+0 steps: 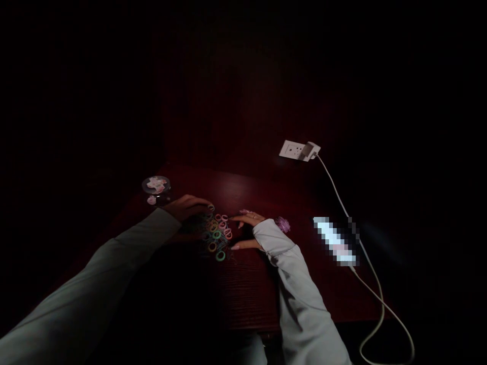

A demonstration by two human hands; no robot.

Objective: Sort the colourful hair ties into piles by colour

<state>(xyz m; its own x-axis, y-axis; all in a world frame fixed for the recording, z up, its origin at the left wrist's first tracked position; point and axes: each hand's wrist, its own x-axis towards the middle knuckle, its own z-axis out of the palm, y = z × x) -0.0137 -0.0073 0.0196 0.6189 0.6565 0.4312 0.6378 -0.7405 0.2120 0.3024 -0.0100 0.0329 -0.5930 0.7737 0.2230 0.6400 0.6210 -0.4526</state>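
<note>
The grip of my right hand (253, 219) is spread, thumb and fingers parted at the right side of a loose heap of small coloured hair ties (216, 234). My left hand (185, 207) reaches to the heap's far left side, fingertips at one of the rings; from here I cannot tell whether that grip pinches it. The heap lies around the middle of the dark red tabletop (249, 289), in from its near edge. Just beside my right wrist I make out a ruffled purple item (282, 224). Near the tabletop's far left corner stands a clear round container (155, 184), pink-and-white on top. Toward the right edge lies a glowing phone (334, 242), blurred out, with a white cable (333, 182) and a charger (311, 149) in the wall socket (291, 149) beyond the far edge.
</note>
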